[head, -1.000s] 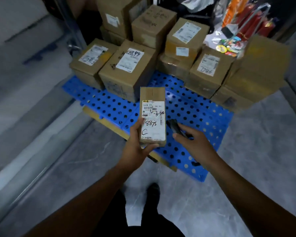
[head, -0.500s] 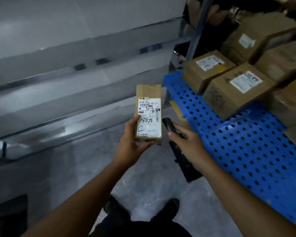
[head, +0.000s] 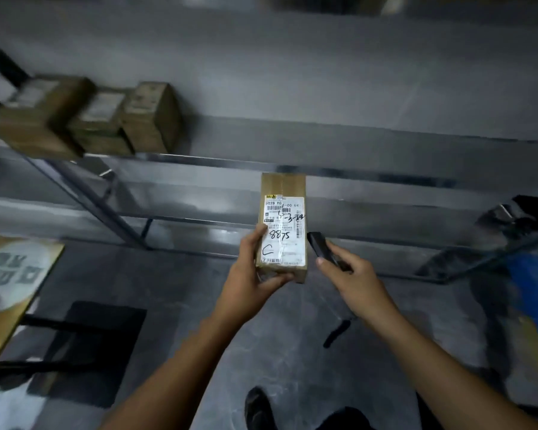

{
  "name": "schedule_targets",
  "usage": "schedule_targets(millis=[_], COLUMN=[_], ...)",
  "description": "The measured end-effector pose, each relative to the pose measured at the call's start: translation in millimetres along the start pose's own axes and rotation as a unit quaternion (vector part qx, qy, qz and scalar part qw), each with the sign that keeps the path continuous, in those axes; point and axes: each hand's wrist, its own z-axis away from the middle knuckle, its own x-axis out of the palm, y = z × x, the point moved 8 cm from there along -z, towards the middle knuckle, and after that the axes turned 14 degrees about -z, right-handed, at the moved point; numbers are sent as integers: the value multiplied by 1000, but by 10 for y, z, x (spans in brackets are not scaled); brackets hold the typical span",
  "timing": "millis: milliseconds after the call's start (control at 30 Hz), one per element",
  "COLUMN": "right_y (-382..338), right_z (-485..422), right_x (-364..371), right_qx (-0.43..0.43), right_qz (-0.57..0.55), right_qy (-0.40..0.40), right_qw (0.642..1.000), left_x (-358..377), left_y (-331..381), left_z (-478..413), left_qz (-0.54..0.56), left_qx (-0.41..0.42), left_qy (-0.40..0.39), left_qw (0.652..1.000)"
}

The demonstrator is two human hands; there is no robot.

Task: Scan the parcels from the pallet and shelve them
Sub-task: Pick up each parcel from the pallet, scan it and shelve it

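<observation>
Nearest you, your left hand point(head: 249, 274) grips the parcel point(head: 282, 187) at its lower end. The thumb lies on the left edge of the label point(head: 284, 243) and the fingers curl under the bottom. Your right hand point(head: 354, 277) is closed round the scanner point(head: 320, 246), whose dark nose points up, just beside the parcel's right edge and not touching it.

The parcel is held upright in the air at about chest level, in front of the shelving, with the label facing you. It rests on nothing.

Handling assessment: the parcel is a small taped carton carried by one end in one hand, so it is probably light. The cardboard looks stiff with square corners and should take a firm pinch without crushing. The contents cannot be determined, so treat it as fragile. The tape and label appear glossy and may be slick under the thumb. A hold across the two long sides near the middle would be steadier than the present end grip. Keep the thumb clear of the barcode at the top of the label.

Beyond the hands, the shelf rail point(head: 199, 159) runs across the view with open room directly behind the parcel. Further left on that level stand brown boxes point(head: 149, 116), which are blurred. The blue pallet point(head: 531, 287) shows only at the right edge.
</observation>
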Motion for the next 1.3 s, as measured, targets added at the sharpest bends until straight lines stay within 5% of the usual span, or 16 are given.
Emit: schedule_targets(millis=[500, 700, 800, 1300], right_y=[-623, -691, -714, -577], right_z=[-2601, -3209, -3388, -2774], right_x=[2096, 2526, 2705, 2683], right_qx=[19, 65, 75, 81], right_qz=[71, 81, 86, 69], right_qy=[-122, -147, -145, -67], right_qw=[990, 984, 983, 992], left_x=[-1709, -1840, -1710, -2047], left_y=[-1149, -1237, -1251, -1399], left_z=[-2187, -2491, -2534, -3011], left_qz=[-114, -361, -423, -461], left_qx=[-44, -38, 8, 35], left_qy=[113, 260, 244, 85], left_qw=[986, 895, 873, 883])
